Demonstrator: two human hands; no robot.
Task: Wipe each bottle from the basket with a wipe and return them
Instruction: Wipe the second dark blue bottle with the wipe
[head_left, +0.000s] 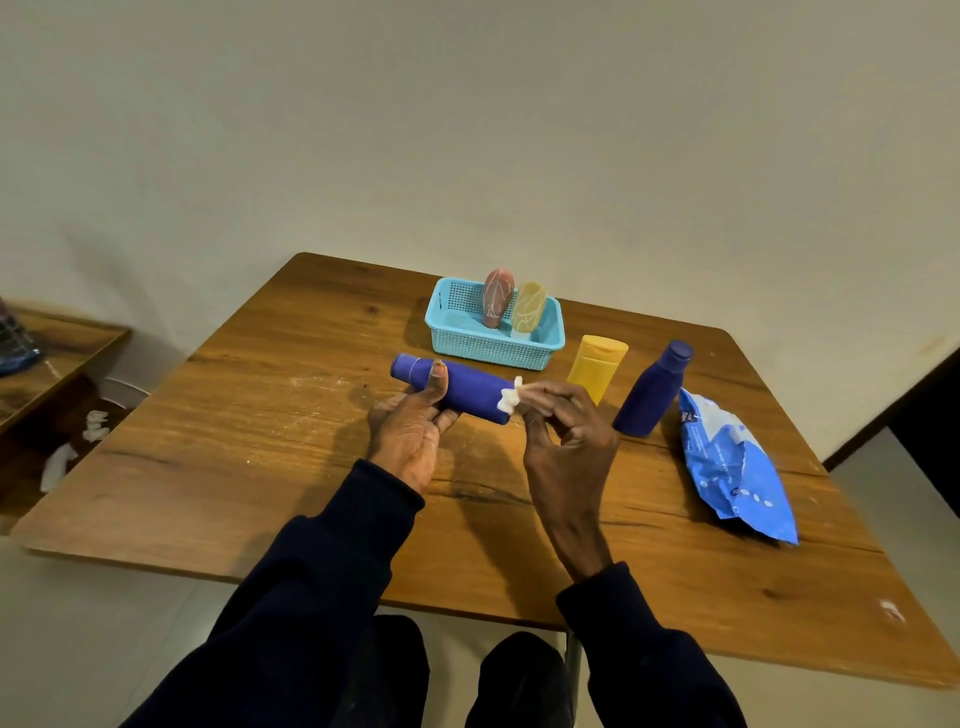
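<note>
My left hand (415, 421) grips a long blue bottle (467, 387), held sideways above the table with its cap pointing left. My right hand (563, 436) pinches a small white wipe (511, 397) against the bottle's base end. The light blue basket (540, 348) stands behind them and holds two upright bottles, a pink one (497, 304) and a pale yellow one (527, 309). To the right of the basket a yellow bottle (595, 366) and a second blue bottle (652, 389) stand on the wooden table (260, 441).
A blue wipe packet (737, 467) lies at the table's right side, its flap open. Off the table's left edge, white crumpled wipes (96, 423) lie on a lower surface beside a wooden shelf (62, 343). My knees show under the near table edge.
</note>
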